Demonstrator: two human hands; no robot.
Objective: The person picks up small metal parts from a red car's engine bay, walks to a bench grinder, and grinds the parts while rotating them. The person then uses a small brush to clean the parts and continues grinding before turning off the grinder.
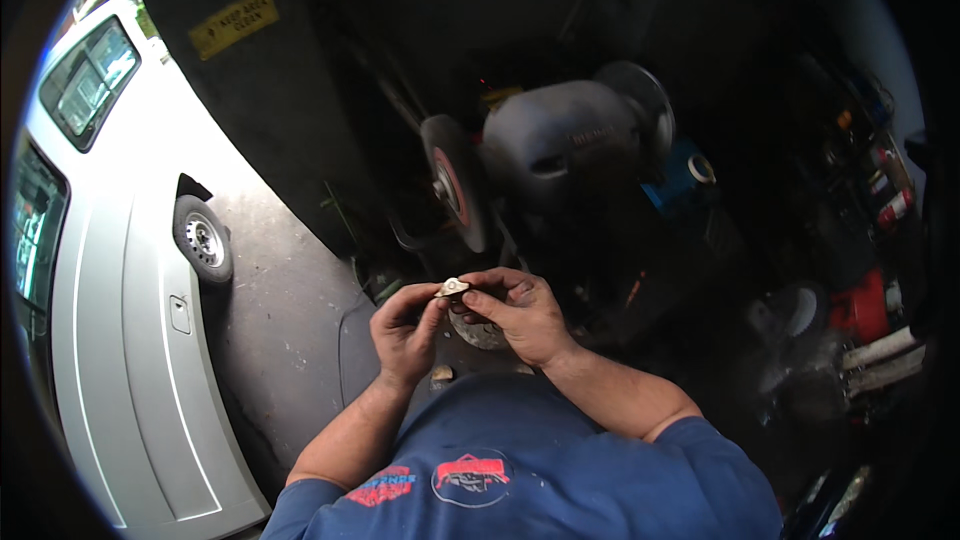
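Between my fingertips is a small, shiny metal piece (pixel 453 287) with a rounded boss in its middle. My left hand (pixel 408 328) pinches its left end between thumb and fingers. The right end is gripped by my right hand (pixel 522 312), thumb on the near side. Just beyond my hands stands a grey bench grinder (pixel 565 135). Its dark wheel with a red hub (pixel 455 180) faces me on the left, a little above the metal piece and apart from it. At the grinder's right end is a second, pale wheel (pixel 645 105).
A white vehicle (pixel 120 290) is parked along the left, its wheel (pixel 203 240) on the grey floor (pixel 290 300). A yellow sign (pixel 235 23) hangs on a dark panel. Right of the grinder is a blue box (pixel 680 180); a red object (pixel 862 306) lies among clutter at the far right.
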